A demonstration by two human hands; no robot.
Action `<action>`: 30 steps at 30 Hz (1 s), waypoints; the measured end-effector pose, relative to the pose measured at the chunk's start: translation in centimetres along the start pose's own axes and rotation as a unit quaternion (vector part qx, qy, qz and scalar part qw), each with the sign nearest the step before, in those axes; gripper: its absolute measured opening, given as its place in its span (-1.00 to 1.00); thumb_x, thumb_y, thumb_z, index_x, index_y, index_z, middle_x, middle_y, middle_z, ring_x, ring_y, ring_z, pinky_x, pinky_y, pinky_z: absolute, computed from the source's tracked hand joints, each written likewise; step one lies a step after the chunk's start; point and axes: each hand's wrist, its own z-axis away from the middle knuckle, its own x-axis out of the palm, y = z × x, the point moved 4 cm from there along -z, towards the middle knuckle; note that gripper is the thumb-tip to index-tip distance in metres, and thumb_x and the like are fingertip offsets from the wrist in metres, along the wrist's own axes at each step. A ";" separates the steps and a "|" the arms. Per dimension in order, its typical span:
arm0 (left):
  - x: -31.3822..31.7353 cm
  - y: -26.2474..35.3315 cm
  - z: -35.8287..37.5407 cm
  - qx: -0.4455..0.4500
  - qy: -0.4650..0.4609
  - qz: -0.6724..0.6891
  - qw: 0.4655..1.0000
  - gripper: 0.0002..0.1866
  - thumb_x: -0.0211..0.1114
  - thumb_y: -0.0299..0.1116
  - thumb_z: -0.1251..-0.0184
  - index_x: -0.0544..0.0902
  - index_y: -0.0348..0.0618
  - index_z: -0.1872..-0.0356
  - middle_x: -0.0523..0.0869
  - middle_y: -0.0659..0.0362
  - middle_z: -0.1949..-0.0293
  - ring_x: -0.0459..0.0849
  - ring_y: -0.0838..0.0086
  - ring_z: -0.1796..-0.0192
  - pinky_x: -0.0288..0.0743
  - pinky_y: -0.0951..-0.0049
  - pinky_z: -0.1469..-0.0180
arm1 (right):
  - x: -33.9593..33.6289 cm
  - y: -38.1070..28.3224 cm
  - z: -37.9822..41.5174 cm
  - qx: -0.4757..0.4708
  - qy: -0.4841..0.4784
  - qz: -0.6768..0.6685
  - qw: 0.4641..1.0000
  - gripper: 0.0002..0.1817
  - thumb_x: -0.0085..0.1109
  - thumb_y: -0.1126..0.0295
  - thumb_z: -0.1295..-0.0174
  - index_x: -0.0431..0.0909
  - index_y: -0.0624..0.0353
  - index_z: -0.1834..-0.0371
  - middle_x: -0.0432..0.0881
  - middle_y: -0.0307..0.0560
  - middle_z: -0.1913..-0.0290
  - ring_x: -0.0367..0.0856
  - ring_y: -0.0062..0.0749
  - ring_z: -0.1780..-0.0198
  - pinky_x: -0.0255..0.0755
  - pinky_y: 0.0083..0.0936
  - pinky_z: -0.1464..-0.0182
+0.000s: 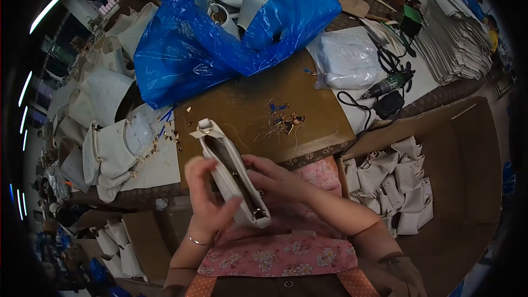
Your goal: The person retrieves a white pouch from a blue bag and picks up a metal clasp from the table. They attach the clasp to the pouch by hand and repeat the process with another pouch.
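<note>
A small white zip pouch [225, 179] is tilted up between my hands, its zipper undone and the dark inside showing. Gold-coloured metal shows inside near its lower end, and a white loop sticks out at the top. My left hand [204, 201], with a thin bangle on its wrist, grips the pouch's left side, thumb and fingers spread along it. From the right, my right hand [278, 181] holds the opposite side, with some fingertips hidden behind the pouch. Beyond them, small metal zipper pulls [287, 124] and loose threads lie on the brown work board [231, 99].
A blue plastic bag [187, 44] of white pouches stands at the back. A cardboard box [462, 187] at right holds white pieces [393, 184]. A corded power tool [390, 83] lies beside a clear-wrapped packet [349, 60]. More white pouches [110, 151] are piled at left.
</note>
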 end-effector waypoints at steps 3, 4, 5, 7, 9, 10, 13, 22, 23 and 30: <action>-0.8 -1.4 -3.1 0.032 0.042 -0.073 0.996 -0.11 0.36 -0.46 0.12 0.13 -0.26 -0.34 0.08 -0.01 -0.30 0.21 0.24 -0.29 0.11 0.29 -0.34 | 0.9 -0.2 1.1 -0.006 0.036 0.188 0.982 -0.51 0.10 0.25 -0.34 0.32 0.09 -0.32 0.43 -0.05 -0.13 0.44 -0.43 -0.10 0.38 -0.48 -0.08; -1.3 -1.6 -3.9 0.029 0.062 -0.078 0.995 -0.10 0.35 -0.48 0.13 0.12 -0.26 -0.35 0.07 -0.02 -0.32 0.20 0.24 -0.31 0.13 0.28 -0.34 | 0.7 -0.8 1.3 -0.003 0.037 0.189 0.981 -0.51 0.10 0.25 -0.34 0.32 0.09 -0.32 0.43 -0.05 -0.13 0.44 -0.43 -0.10 0.38 -0.48 -0.08; -1.6 -1.9 -4.6 0.026 0.083 -0.083 0.993 -0.09 0.34 -0.50 0.14 0.12 -0.26 -0.36 0.05 -0.02 -0.34 0.20 0.25 -0.32 0.14 0.28 -0.34 | -0.3 -1.8 1.5 -0.023 0.091 0.245 0.965 -0.58 0.13 0.26 -0.31 0.42 0.13 -0.20 0.51 -0.05 -0.01 0.51 -0.36 -0.03 0.39 -0.45 -0.07; -2.0 -2.3 -5.3 0.038 0.090 -0.048 0.994 -0.16 0.21 -0.59 0.10 0.15 -0.26 -0.36 0.19 -0.04 -0.32 0.26 0.26 -0.31 0.16 0.29 -0.34 | -2.9 -3.9 1.8 -0.115 0.223 0.368 0.895 -0.71 0.17 0.31 -0.25 0.57 0.16 -0.01 0.60 -0.03 0.14 0.58 -0.19 0.09 0.42 -0.38 -0.03; -1.8 -4.3 -4.9 -0.082 -0.046 0.159 0.983 -0.22 0.04 -0.66 0.11 0.20 -0.26 -0.34 0.41 0.00 -0.18 0.37 0.31 -0.25 0.20 0.34 -0.33 | -6.7 -5.0 1.7 -0.174 0.352 0.477 0.787 -0.77 0.17 0.39 -0.20 0.62 0.14 0.09 0.60 0.02 0.21 0.56 -0.06 0.15 0.43 -0.32 0.02; -1.7 -4.0 -4.5 -0.077 -0.002 0.181 0.981 -0.27 -0.08 -0.65 0.14 0.31 -0.31 -0.27 0.54 0.01 -0.07 0.47 0.31 -0.16 0.25 0.38 -0.30 | -8.8 -5.1 1.6 -0.164 0.402 0.520 0.736 -0.79 0.16 0.42 -0.17 0.64 0.12 0.12 0.59 0.04 0.25 0.53 -0.01 0.17 0.43 -0.29 0.05; -3.1 -3.2 -4.8 0.018 -0.011 0.005 1.000 -0.35 -0.11 -0.66 0.14 0.47 -0.32 -0.15 0.58 -0.01 -0.02 0.54 0.27 -0.07 0.35 0.41 -0.19 | -11.5 -4.4 0.8 -0.102 0.418 0.600 0.675 -0.78 0.18 0.41 -0.15 0.67 0.04 0.13 0.59 -0.03 0.25 0.52 -0.05 0.17 0.42 -0.24 0.08; -6.5 -1.8 -4.1 -0.110 -0.197 -0.023 0.974 -0.47 0.00 -0.70 0.14 0.61 -0.27 0.01 0.67 0.00 0.21 0.64 0.24 0.15 0.48 0.42 0.06 | -13.0 -4.2 -0.5 -0.044 0.373 0.582 0.722 -0.85 0.23 0.35 -0.14 0.70 0.05 0.25 0.58 -0.12 0.28 0.55 -0.17 0.19 0.43 -0.34 0.14; -6.5 -1.7 -4.1 -0.112 -0.209 0.012 0.971 -0.48 0.04 -0.70 0.10 0.61 -0.19 0.00 0.66 -0.03 0.26 0.64 0.17 0.19 0.48 0.40 0.10 | -13.1 -4.2 -0.5 -0.032 0.365 0.573 0.733 -0.86 0.24 0.36 -0.14 0.70 0.07 0.25 0.58 -0.11 0.29 0.55 -0.18 0.19 0.42 -0.35 0.15; -6.4 -2.6 -4.8 -0.129 -0.211 0.076 0.966 -0.58 0.24 -0.60 -0.08 0.59 -0.15 -0.03 0.67 0.04 0.38 0.67 0.27 0.36 0.50 0.47 0.27 | -12.8 -4.5 -0.2 -0.039 0.353 0.566 0.744 -0.86 0.25 0.40 -0.14 0.66 0.12 0.24 0.57 -0.09 0.30 0.55 -0.19 0.22 0.41 -0.38 0.19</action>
